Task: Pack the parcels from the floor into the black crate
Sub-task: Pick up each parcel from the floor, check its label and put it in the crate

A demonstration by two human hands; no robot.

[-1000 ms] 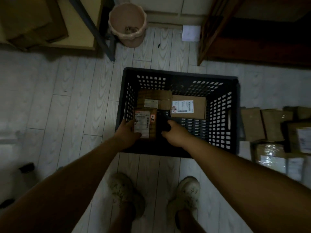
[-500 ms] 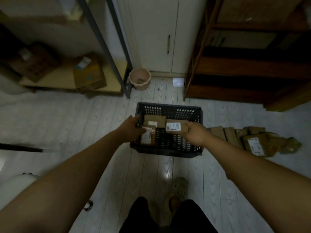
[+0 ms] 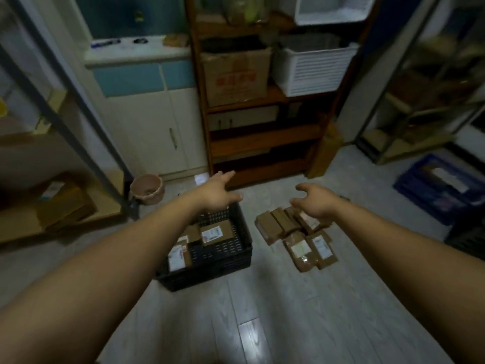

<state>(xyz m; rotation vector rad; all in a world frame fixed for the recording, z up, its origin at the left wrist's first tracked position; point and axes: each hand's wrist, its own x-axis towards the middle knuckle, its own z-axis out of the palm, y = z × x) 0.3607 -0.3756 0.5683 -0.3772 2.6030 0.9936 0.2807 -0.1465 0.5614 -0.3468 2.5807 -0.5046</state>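
Hands out in front, both of them empty. The left hand (image 3: pixel 219 194) is spread flat, fingers splayed, over the far rim of the black crate (image 3: pixel 223 261); the right hand (image 3: pixel 316 200) is loosely curled and half open above the pile of parcels (image 3: pixel 296 232) on the floor (image 3: pixel 275 311). Neither has hold of anything.

The crate sits just left of the pile, the two near each other but not touching. Inside it there are already a few brown boxes: a labelled box (image 3: pixel 215 232) lies flat toward the back, and another parcel (image 3: pixel 178 257) stands against the near left wall. The right half of the crate floor looks bare, so there's room.

The pile is a loose fan of brown parcels, some wrapped in shiny tape, a couple with white labels facing up. The step in hand looks like the reach for the next one. Best bet is the parcel right under the right hand, at the far edge of the heap, taken by its long sides so the slick tape doesn't slip. Lift it clear before swinging left, or it may drag its neighbours. Set it flat in that open right side, tight to the labelled box, to save space for what remains.
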